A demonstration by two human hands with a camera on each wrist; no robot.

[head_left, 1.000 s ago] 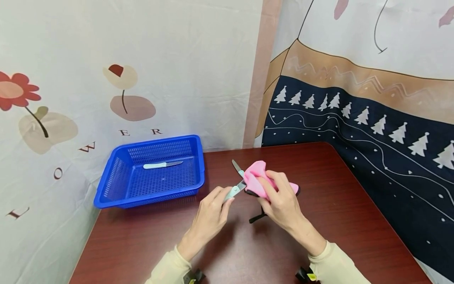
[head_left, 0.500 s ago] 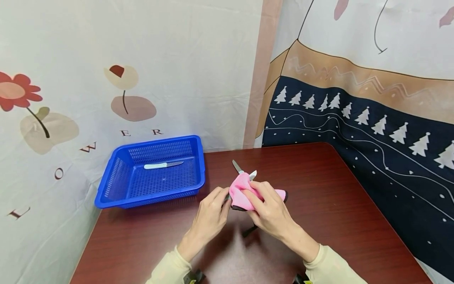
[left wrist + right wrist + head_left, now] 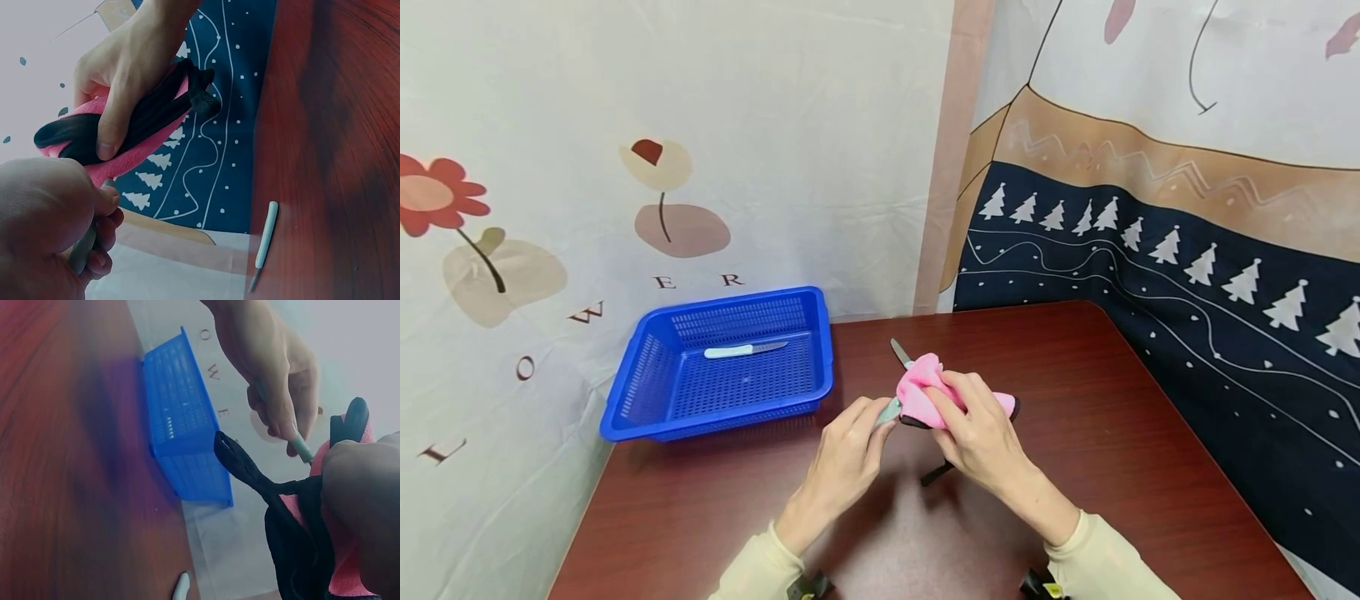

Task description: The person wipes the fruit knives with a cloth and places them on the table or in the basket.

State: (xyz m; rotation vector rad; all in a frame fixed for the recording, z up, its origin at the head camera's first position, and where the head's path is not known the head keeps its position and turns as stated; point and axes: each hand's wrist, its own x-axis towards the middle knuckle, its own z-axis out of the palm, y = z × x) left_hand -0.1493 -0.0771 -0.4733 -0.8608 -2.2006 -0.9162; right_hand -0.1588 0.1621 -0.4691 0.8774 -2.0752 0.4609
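pink cloth [image 3: 917,385] partly hides one knife [image 3: 887,412] — left grip [image 3: 848,442] clasps it, right grip [image 3: 985,429] cloth.

The hands [image 3: 842,454] [image 3: 985,442] are bare below long, pale cream sleeves [image 3: 756,567] [image 3: 1105,562] with snug cuffs [image 3: 784,546], beside which sit small black devices [image 3: 822,584] [image 3: 1033,585] marked with yellow patches [image 3: 1054,590].

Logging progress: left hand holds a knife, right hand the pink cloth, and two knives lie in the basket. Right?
No: the head view shows one knife in the basket, not two. The left hand does hold a knife, and the right hand the pink cloth.
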